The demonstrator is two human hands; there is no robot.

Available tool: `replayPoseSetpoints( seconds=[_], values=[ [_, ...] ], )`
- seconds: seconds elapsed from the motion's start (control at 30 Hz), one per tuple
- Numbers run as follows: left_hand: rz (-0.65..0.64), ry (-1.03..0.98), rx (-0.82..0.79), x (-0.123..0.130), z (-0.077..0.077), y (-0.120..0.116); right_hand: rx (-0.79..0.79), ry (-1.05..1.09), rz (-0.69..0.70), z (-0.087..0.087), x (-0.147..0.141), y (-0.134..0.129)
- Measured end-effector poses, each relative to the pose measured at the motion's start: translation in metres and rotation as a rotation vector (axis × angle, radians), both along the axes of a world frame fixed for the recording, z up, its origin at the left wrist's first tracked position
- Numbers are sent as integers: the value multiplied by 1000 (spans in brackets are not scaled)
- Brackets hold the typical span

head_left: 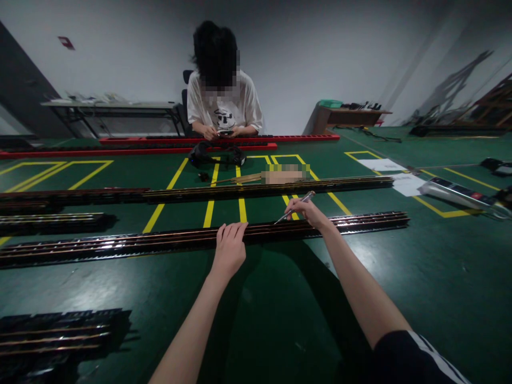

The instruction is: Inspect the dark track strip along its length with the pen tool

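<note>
A long black rail with copper-coloured strips (160,240) runs across the green table in front of me. My left hand (231,246) rests on the rail near its middle, palm down, its fingers laid over the top, holding nothing. To the right, my right hand (307,210) is closed around a thin silver pen-like tool (285,215). The tool slants down to the left, and its tip is at the rail's strips, a short way right of my left hand. Whether the tip touches them is too small to tell.
Beyond lies another long dark rail (256,191). More rail pieces (56,338) sit at the near left. White papers (408,184) and a clear plastic package (460,196) lie at the right. Across the table (176,298), a person (224,109) sits behind red rails (312,138).
</note>
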State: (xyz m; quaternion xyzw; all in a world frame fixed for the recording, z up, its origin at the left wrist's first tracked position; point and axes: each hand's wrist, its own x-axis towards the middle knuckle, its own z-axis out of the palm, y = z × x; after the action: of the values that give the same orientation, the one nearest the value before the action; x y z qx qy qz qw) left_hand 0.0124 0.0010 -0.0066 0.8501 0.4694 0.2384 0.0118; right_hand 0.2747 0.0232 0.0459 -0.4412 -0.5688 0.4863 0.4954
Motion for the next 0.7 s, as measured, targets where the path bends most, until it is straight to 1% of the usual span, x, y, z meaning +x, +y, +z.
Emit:
replayPoseSetpoints(
  seconds=[0.1, 0.2, 0.53, 0.7],
  values=[
    [-26, 2, -24, -1, 1, 1, -3, -3, -5, 1, 1, 0],
    [-19, -12, -26, 0, 2, 1, -2, 11, -14, 0, 0, 0],
    [1, 22, 68, 3, -1, 3, 7, 48, -39, -3, -6, 2],
    [14, 40, 60, 4, 2, 1, 12, 54, -46, -4, -8, 2]
  ],
)
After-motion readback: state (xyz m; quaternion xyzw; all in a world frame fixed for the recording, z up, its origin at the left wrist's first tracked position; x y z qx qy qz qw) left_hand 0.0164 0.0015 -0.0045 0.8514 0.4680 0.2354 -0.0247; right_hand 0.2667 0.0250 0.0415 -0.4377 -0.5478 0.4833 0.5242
